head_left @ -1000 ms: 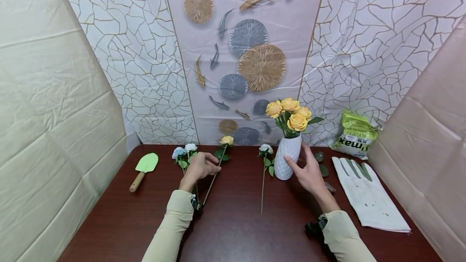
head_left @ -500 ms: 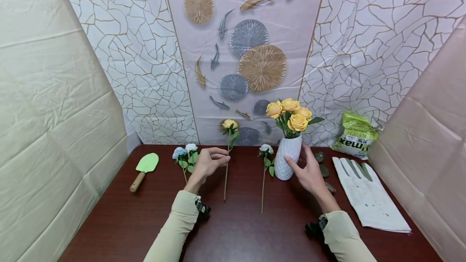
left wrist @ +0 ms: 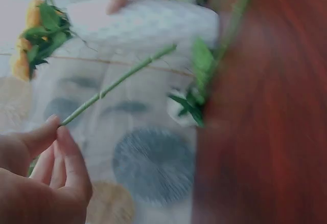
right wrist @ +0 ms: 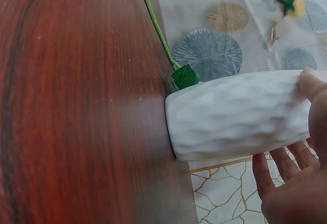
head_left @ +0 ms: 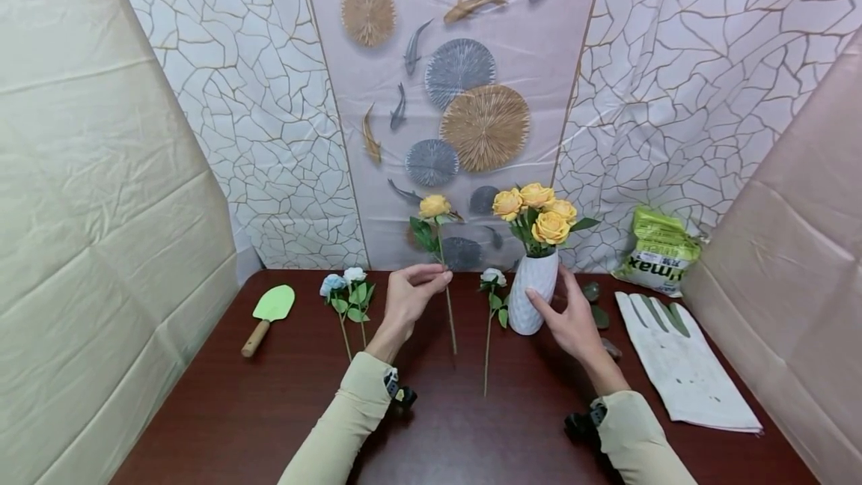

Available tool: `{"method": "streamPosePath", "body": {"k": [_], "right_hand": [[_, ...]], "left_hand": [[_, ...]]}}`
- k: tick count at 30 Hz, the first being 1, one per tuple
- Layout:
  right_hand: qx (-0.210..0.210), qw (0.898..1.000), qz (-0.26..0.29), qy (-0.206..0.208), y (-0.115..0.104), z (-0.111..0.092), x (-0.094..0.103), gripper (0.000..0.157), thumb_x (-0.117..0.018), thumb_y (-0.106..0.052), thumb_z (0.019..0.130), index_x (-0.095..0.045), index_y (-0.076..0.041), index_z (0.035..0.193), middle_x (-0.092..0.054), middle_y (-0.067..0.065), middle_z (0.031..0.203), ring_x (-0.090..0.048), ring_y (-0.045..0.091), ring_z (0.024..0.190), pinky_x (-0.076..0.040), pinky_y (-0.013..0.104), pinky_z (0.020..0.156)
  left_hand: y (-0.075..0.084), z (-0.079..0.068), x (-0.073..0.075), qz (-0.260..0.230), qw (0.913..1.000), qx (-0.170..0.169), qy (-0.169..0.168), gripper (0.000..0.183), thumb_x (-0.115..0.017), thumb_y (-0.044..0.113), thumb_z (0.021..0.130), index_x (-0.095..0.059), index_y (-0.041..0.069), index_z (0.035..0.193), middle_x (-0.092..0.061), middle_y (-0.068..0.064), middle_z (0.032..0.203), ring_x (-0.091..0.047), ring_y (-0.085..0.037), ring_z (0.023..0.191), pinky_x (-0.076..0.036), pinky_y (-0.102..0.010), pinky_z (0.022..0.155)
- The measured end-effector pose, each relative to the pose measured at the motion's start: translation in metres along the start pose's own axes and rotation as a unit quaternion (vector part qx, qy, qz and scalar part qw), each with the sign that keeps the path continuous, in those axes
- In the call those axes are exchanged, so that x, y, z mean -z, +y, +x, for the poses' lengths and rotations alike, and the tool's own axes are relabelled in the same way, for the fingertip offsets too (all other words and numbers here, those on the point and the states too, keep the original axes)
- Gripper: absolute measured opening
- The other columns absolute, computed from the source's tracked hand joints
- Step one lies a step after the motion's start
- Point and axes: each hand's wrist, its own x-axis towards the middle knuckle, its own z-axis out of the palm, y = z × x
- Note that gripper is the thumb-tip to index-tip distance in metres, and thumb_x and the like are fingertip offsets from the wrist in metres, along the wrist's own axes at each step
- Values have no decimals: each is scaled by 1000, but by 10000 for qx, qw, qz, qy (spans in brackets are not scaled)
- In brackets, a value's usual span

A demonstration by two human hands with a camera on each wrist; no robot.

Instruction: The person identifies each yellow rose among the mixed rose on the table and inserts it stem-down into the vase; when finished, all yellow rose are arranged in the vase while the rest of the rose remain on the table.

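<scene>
Between thumb and fingertips my left hand (head_left: 412, 296) pinches the green stem of a yellow rose (head_left: 435, 206), held upright above the table. In the left wrist view the lower stem (left wrist: 117, 85) sticks out past the fingertips. My right hand (head_left: 572, 319) grips the side of a white textured vase (head_left: 532, 294), thumb on the near side, fingers around the far side. The vase stands slightly tilted and holds several yellow roses (head_left: 550, 226). A white rose (head_left: 493, 278) lies on the table between the hand with the rose and the vase.
On the dark red table (head_left: 431, 432), a blue rose (head_left: 332, 285) and another white rose (head_left: 354, 275) lie left. Farther left is a green trowel (head_left: 268, 318). Pebbles (head_left: 598, 316), white gloves (head_left: 687, 365) and a green bag (head_left: 656, 251) lie right of the vase. A patterned cloth hangs behind.
My left hand has lifted the yellow rose off the table and carried it right, toward the vase. The right hand and vase have stayed in place.
</scene>
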Motion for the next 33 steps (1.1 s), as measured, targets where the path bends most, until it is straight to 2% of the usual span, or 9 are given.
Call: {"method": "streamPosePath", "body": {"k": [2,5,11,15,18,21,28,33], "right_hand": [[0,10000,26,-5,0,0,0,81,-68,-48,94,-25,-25,159,-42,9,155,-46,29,139,-45,55,106],[23,10000,49,-16,0,0,0,81,-68,-48,94,-24,-26,160,-43,9,155,-47,30,138,-46,55,105],[48,10000,13,-22,-2,-1,1,83,-68,-47,94,-23,-25,160,-42,10,156,-47,31,138,-44,57,106],[13,10000,-8,-26,-2,-1,1,84,-68,-48,94,-23,-24,160,-42,11,155,-47,31,138,-45,56,105],[-16,10000,-9,-20,-1,-1,1,84,-68,-48,94,-23,-23,160,-43,11,155,-47,30,138,-45,55,106],[-10,10000,8,-23,-1,-1,1,83,-68,-48,94,-24,-23,160,-43,11,154,-47,30,138,-45,54,105],[27,10000,37,-50,-1,-1,0,82,-67,-48,94,-23,-25,160,-41,9,157,-45,30,141,-44,56,107],[15,10000,51,-58,-1,-2,0,82,-68,-48,94,-23,-26,160,-39,9,158,-43,30,141,-43,57,108]], "left_hand": [[9,5,-8,-459,9988,-169,69,30,-85,23,83,-77,5,106,-78,-9,101,-75,-33,95,-61,-41,87],[27,12,-23,-913,9944,-486,219,28,-85,22,82,-75,5,103,-78,-9,99,-74,-35,94,-61,-43,87],[57,25,-53,-1701,9792,-947,574,25,-83,17,84,-72,1,100,-77,-14,95,-75,-21,77,-63,-37,80],[66,27,-68,-1944,9711,-1062,891,24,-83,18,85,-73,2,100,-76,-22,99,-76,-20,78,-63,-43,83],[68,27,-75,-1998,9664,-1180,1104,25,-82,21,85,-74,3,100,-76,-24,99,-76,-21,79,-60,-51,86],[68,27,-81,-1912,9637,-1358,1279,25,-82,23,85,-75,4,99,-77,-19,94,-76,-21,77,-59,-55,87],[63,26,-89,-1044,9700,-1685,1408,20,-82,29,85,-76,14,96,-79,-5,86,-76,-22,73,-62,-49,77],[58,24,-97,-875,9700,-1865,1288,18,-82,27,86,-76,12,93,-79,-6,84,-76,-30,72,-64,-40,71]]}}
